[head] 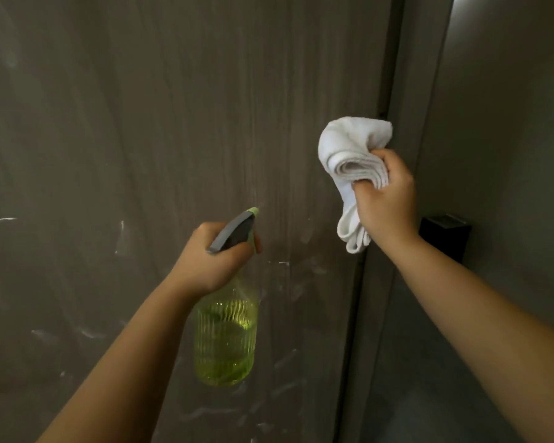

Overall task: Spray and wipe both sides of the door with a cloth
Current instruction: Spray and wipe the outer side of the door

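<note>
A broad grey-brown wood-grain door filled most of the view, its surface streaked with pale smears and small white marks, thickest toward the lower middle. The left hand gripped the neck of a translucent yellow-green ribbed plastic spray bottle with a grey trigger head; its fingers were curled round the neck and trigger, and the green nozzle pointed at the door, close to its surface. The bottle hung upright below the hand, holding yellow-green liquid.

The right hand was raised higher and to the right, near the door's edge. Its fingers were closed tight on a bunched white terry cloth, which bulged above the fist and trailed below it. Whether the cloth touched the door could not be told.

Right of the door ran a dark vertical gap and a grey frame, then a plain grey wall. A small black box-shaped fitting sat on that wall just beside the right wrist.
</note>
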